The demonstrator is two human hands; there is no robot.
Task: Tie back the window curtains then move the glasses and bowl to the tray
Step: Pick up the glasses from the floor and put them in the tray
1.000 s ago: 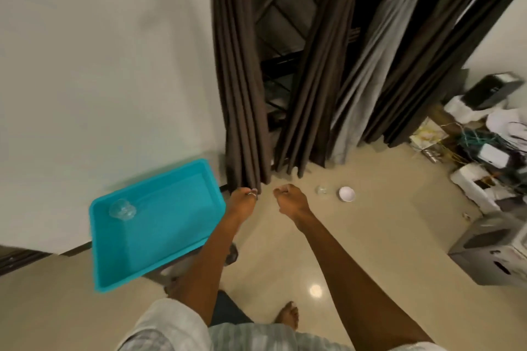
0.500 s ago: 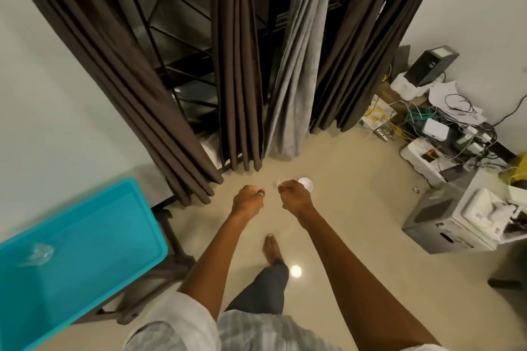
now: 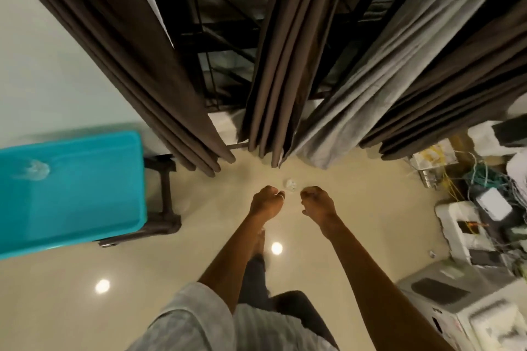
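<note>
Changed since earlier: bowl, then beside the right hand (image 3: 316,202), no longer shows; likely hidden.
Left hand (image 3: 266,201): fingers curled, holding nothing. Right hand: likewise.
Floor glass (image 3: 291,184): just beyond, between both hands, equally near.
Tray (image 3: 85,194): well left of left hand, on dark stand (image 3: 168,208); contains one tray glass (image 3: 32,169).

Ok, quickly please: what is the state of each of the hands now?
Left hand: closed fist, holding nothing visible.
Right hand: closed fist, holding nothing visible.
</note>
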